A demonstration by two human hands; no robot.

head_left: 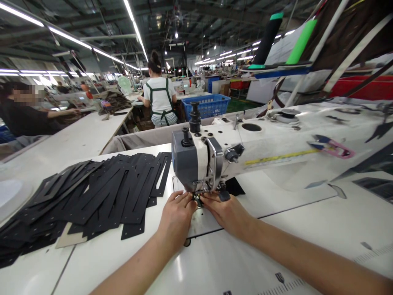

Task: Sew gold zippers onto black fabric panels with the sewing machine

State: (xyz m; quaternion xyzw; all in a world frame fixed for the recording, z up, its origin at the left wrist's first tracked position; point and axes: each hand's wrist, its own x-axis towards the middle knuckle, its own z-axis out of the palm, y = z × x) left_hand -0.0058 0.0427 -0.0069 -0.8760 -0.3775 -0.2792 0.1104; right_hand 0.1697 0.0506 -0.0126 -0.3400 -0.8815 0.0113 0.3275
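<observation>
Both hands meet at the needle area of a white and grey sewing machine (186, 164). My left hand (178, 215) is closed, fingers bent and pressed together just left of the presser foot (198, 200); what lies under its fingertips is hidden. From the right, my right hand (225, 211) reaches in with its fingers held together beside the foot. A flat black piece (236, 187) shows behind that hand, and its fingers seem to press on it, though the contact is mostly covered. Left of the machine lies a heap of black slotted strips (107, 192) with small holes.
Pink-handled thread snips (340, 150) and a yellow tape measure (279, 157) lie along the machine arm. Black and green thread cones (302, 41) stand above. Beyond the table are a blue basket (207, 105), a person in an apron (159, 96) and another person (24, 110) at the left.
</observation>
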